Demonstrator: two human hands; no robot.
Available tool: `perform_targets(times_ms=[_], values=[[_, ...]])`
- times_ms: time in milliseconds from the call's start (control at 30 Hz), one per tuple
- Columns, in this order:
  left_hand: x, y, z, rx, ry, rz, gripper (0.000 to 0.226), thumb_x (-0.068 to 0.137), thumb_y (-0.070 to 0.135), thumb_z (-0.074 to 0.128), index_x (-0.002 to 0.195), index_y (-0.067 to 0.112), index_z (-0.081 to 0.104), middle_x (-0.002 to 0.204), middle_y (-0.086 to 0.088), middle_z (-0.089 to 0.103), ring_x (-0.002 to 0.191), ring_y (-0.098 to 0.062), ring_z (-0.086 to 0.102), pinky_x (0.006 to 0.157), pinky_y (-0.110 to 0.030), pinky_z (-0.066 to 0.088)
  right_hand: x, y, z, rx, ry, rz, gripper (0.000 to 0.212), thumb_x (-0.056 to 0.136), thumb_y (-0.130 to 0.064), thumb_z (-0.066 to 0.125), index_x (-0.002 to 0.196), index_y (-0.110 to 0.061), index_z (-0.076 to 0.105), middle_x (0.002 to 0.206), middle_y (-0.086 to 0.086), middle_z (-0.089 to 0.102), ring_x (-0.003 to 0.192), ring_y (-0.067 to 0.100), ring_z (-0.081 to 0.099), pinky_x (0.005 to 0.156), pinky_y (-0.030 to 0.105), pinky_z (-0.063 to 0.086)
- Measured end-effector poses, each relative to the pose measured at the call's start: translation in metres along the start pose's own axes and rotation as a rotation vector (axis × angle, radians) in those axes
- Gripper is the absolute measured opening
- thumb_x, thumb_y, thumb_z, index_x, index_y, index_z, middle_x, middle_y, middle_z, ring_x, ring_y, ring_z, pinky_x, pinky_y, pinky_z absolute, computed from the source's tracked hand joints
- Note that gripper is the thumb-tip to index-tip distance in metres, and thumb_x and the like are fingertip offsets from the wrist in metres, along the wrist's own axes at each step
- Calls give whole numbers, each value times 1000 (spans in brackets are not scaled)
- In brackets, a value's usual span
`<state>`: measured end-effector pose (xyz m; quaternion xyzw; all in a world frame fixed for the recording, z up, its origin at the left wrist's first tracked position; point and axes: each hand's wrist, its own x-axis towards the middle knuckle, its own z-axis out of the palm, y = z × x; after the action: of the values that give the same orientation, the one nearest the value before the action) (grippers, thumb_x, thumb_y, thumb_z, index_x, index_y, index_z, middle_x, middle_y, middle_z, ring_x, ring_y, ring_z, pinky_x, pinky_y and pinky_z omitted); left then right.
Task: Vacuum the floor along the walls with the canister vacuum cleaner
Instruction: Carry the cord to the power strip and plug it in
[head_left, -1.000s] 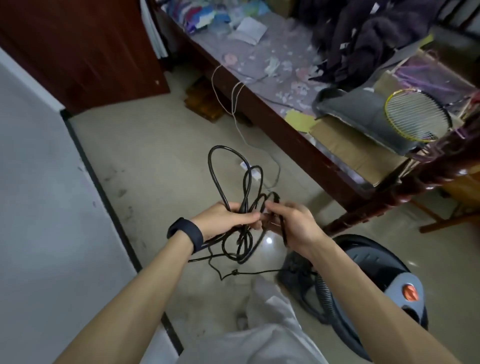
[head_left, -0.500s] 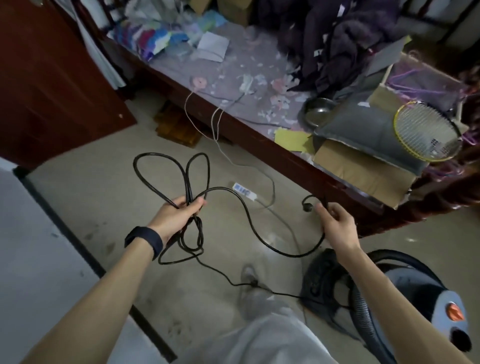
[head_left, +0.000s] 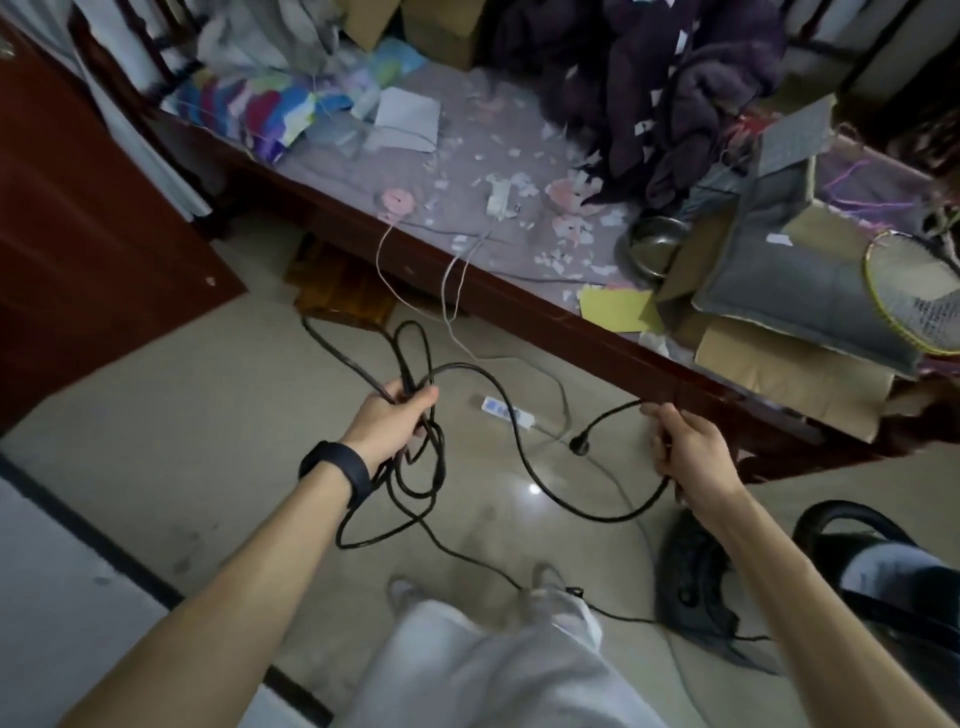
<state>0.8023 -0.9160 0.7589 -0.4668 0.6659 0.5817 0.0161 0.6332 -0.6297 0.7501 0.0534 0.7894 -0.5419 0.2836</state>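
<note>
Left hand (head_left: 395, 421): fingers curled tight round a bunch of black power cord (head_left: 597, 518) loops, held off the floor, probably so the coils do not tangle.
Right hand (head_left: 685, 452): fingers closed on the cord a short way behind its plug (head_left: 577, 445), drawing out slack between the hands.
Plug: hangs free, unplugged, near the white power strip (head_left: 506, 409).
Power strip: lies on the tiled floor (head_left: 208, 415) beside the bed frame (head_left: 519, 306); likely the intended outlet.
Canister vacuum cleaner (head_left: 883, 566): stands on the floor at the person's right, partly cut off; a strand of cord trails towards it.
Step, as judged: freeing the cord to plug in; vacuuming along the walls not yet begun.
</note>
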Motion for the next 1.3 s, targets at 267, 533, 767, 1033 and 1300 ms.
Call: perform_targets(times_ms=[267, 533, 767, 1033, 1300], values=[[64, 53, 22, 114, -522, 71, 23, 85, 38, 74, 105, 30, 70, 99, 3, 75, 102, -19, 68, 91, -35, 49, -38, 17, 56, 181, 92, 139, 30, 101, -7, 47, 108, -2, 75, 70, 1, 69, 58, 13, 52, 52, 24, 35], [117, 97, 97, 255, -740, -148, 75, 88, 32, 72, 147, 24, 26, 134, 0, 48, 106, -13, 54, 79, -28, 40, -17, 14, 99, 247, 238, 14, 26, 109, -35, 48, 108, -27, 73, 64, -8, 40, 62, 14, 40, 58, 28, 34], [148, 144, 131, 454, -903, -151, 73, 93, 53, 55, 155, 30, 23, 160, 5, 24, 147, -20, 24, 110, -44, 21, 9, -3, 106, 56, 337, -74, 17, 107, -25, 52, 110, -24, 69, 73, -26, 61, 68, 0, 55, 68, 16, 44], [173, 166, 144, 264, -1082, -278, 35, 96, 38, 61, 111, 7, 60, 83, -4, 71, 75, -20, 71, 68, -30, 58, 43, -8, 155, -421, 243, -224, 34, 101, -48, 46, 88, -19, 58, 69, -12, 53, 65, 16, 49, 67, 43, 48], [228, 191, 128, 248, -1284, -419, 33, 106, 29, 40, 99, 9, 65, 47, 9, 23, 36, -4, 17, 37, -19, 13, 59, 12, 226, 215, 885, 334, 29, 89, -31, 79, 114, -25, 66, 126, -11, 57, 124, 15, 52, 100, 26, 43]])
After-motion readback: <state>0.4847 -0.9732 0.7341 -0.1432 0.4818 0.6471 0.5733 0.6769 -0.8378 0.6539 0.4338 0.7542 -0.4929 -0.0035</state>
